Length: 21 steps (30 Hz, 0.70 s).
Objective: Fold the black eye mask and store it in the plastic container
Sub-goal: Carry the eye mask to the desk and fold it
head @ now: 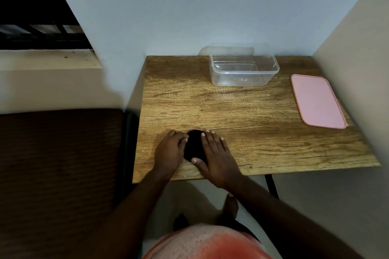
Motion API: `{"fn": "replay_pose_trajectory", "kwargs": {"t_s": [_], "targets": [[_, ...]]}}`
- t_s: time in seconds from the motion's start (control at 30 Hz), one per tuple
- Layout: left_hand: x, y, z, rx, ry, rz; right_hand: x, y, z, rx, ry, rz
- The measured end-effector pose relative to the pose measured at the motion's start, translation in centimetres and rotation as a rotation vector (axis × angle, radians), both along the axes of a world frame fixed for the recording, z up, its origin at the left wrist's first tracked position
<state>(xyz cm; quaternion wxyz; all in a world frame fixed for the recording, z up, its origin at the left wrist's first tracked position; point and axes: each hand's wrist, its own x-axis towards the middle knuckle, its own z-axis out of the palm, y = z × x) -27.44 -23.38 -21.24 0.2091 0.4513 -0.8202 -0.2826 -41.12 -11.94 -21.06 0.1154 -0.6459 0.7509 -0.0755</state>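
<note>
The black eye mask [194, 147] lies bunched into a small dark bundle on the wooden tabletop [252, 115], close to its near edge, well apart from the clear plastic container [242, 69] at the far side. Both hands press on it: the left hand [170, 152] rests curled against the mask's left side, and the right hand [216, 159] lies flat and spread over its right side, thumb across the near end. Neither hand has lifted it. The pink lid [317, 102] lies to the right of the container, which stands open and looks empty. The main risk is probably the fold springing open once the pressure lifts, since soft fabric and any strap tend to unfurl; a loose one-handed pickup could let it unroll on the way to the container.
</note>
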Motion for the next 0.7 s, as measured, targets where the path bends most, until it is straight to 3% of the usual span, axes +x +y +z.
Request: {"fn": "replay_pose_trajectory", "kwargs": {"t_s": [0.3, 0.5, 0.7], "targets": [[0.4, -0.3, 0.4, -0.077, -0.21, -0.181, 0.5, -1.9, 0.4, -0.021, -0.051, 0.003], [-0.7, 0.3, 0.6, -0.087, -0.151, -0.045, 0.5, -1.8, -0.1, -0.017, -0.063, -0.025], [-0.4, 0.5, -0.4, -0.241, -0.277, -0.015, 0.4, -1.5, -0.2, -0.011, -0.085, -0.021]]}}
